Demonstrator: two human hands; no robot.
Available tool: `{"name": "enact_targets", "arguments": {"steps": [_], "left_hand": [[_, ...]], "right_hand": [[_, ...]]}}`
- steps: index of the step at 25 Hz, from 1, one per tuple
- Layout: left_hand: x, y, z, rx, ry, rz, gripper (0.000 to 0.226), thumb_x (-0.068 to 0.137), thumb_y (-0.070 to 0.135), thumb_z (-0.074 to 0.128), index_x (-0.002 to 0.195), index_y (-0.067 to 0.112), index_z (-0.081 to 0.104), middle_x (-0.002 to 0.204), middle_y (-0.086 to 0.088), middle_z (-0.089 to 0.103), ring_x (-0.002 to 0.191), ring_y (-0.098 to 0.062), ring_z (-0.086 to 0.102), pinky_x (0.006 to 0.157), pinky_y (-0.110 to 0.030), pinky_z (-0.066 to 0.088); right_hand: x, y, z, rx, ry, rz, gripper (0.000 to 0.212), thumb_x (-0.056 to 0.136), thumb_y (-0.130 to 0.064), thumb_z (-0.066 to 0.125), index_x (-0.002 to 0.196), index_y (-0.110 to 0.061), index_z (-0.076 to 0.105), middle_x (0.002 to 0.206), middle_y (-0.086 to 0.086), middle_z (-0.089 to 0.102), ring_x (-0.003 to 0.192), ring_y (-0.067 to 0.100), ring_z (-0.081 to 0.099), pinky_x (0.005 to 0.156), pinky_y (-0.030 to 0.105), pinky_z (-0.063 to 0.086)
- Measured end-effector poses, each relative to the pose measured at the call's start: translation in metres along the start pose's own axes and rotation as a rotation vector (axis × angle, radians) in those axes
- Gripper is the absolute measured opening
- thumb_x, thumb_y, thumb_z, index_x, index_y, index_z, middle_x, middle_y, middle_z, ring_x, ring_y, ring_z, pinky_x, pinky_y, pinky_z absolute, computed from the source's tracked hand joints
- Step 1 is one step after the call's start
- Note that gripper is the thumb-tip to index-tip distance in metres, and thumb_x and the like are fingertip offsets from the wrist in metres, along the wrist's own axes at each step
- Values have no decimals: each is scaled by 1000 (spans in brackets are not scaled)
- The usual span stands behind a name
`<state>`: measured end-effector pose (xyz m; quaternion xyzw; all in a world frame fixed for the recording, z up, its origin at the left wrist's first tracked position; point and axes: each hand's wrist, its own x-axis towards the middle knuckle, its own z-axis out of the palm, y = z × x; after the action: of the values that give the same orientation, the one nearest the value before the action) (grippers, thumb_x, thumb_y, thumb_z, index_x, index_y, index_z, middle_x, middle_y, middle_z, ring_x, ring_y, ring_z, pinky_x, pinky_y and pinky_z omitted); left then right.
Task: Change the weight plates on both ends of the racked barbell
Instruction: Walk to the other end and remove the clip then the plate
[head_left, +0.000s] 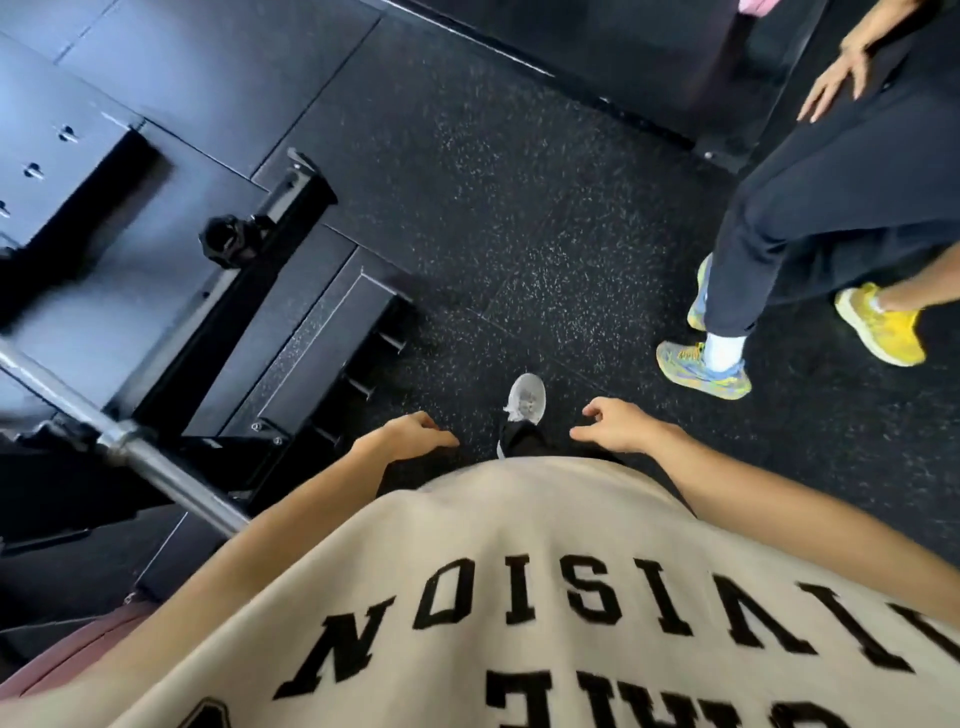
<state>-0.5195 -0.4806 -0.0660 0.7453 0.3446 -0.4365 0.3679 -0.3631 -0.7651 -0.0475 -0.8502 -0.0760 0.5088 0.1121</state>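
The steel barbell (156, 462) runs from the left edge down toward my body, and its bare sleeve end carries no plate. It rests on the black rack (171, 322). A black collar clamp (228, 240) sits on a rack peg further back. My left hand (410, 434) hangs in front of my waist with loosely curled fingers, holding nothing, just right of the bar's end. My right hand (621, 426) hangs the same way, empty. No weight plate is visible.
A black step or storage block (332, 332) with short pegs stands beside the rack on the speckled rubber floor (519, 234). Another person (810, 208) in dark trousers stands at the right with a second yellow shoe (883, 325) nearby. My white shoe (525, 397) points forward.
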Motion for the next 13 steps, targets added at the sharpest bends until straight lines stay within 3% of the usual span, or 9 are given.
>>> {"name": "enact_targets", "arguments": {"steps": [4, 7, 10, 13], "left_hand": [[35, 66, -95, -119, 128, -20, 61, 73, 66, 70, 118, 26, 60, 126, -1, 61, 116, -25, 56, 102, -38, 45], [58, 101, -152, -233, 160, -6, 52, 78, 62, 68, 116, 27, 60, 118, 0, 62, 111, -22, 57, 99, -38, 47], [84, 125, -198, -339, 168, -49, 50, 77, 62, 68, 114, 28, 61, 107, 3, 63, 99, -18, 59, 86, -35, 50], [124, 141, -247, -412, 180, -90, 45, 81, 57, 69, 114, 26, 62, 111, 1, 62, 98, -18, 55, 83, -32, 44]], "right_hand": [[67, -59, -120, -61, 13, -51, 60, 84, -46, 71, 134, -17, 55, 137, 8, 57, 125, 26, 54, 104, 35, 41], [111, -104, -184, -72, 24, -102, 63, 86, -48, 69, 137, -17, 50, 130, 7, 59, 122, 27, 55, 106, 41, 42], [156, -151, -232, -98, -41, -118, 63, 89, -48, 66, 140, -17, 45, 117, 3, 59, 119, 26, 55, 104, 42, 42], [208, -199, -270, -167, -96, -102, 63, 88, -48, 66, 140, -18, 47, 132, 6, 57, 122, 26, 54, 106, 42, 41]]}}
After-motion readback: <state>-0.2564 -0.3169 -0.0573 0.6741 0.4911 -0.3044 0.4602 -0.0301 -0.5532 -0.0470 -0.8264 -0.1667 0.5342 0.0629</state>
